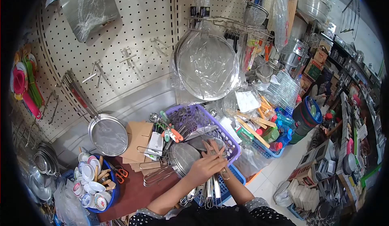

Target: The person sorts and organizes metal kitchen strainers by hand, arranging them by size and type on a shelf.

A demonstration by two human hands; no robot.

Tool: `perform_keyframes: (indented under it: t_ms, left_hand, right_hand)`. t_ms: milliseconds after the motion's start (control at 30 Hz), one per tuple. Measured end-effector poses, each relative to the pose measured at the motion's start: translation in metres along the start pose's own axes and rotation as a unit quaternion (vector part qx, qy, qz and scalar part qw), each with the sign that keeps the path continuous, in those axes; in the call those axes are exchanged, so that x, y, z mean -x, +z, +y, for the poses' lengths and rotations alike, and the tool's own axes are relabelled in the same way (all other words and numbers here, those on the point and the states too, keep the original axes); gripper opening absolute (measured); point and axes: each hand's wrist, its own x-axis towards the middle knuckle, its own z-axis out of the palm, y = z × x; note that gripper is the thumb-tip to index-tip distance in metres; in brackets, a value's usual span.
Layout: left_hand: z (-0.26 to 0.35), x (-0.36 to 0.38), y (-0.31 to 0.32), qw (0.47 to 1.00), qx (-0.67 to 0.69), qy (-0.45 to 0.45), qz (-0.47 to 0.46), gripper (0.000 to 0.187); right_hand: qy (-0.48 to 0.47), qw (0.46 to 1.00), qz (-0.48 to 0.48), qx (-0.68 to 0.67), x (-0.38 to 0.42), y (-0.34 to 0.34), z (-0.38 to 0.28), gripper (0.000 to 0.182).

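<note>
My left hand (207, 167) lies across my right hand (218, 151) at the near edge of a purple basket (231, 139). The left fingers look stretched out over the right hand. Spread right fingers point up into the basket, with nothing visible between them. Just below my hands is a bunch of metal utensils (210, 191); whether either palm touches them is hidden. Beside my left wrist is a stack of round mesh strainers (182, 158). A blue basket (238, 174) sits under the purple one.
Orange-handled scissors (120, 173) and flat cardboard (137, 139) lie on a dark red surface (133, 197). A blue tub (115, 193) of white ladles stands left. Large strainers (208, 66) hang on the pegboard. Bottles (272, 133) fill a basket at right.
</note>
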Motion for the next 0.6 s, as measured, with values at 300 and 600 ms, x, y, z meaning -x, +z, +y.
perform_keyframes:
  t_ms: [300, 600]
  left_hand:
    - [0.031, 0.019, -0.036, 0.997, -0.058, 0.032, 0.026, 0.016]
    - [0.035, 0.021, -0.052, 0.996, 0.065, 0.005, 0.052, 0.013]
  right_hand:
    - [0.074, 0.995, -0.062, -0.039, -0.018, -0.037, -0.032, 0.069]
    - [0.041, 0.896, 0.271, -0.349, -0.013, -0.033, -0.032, 0.03]
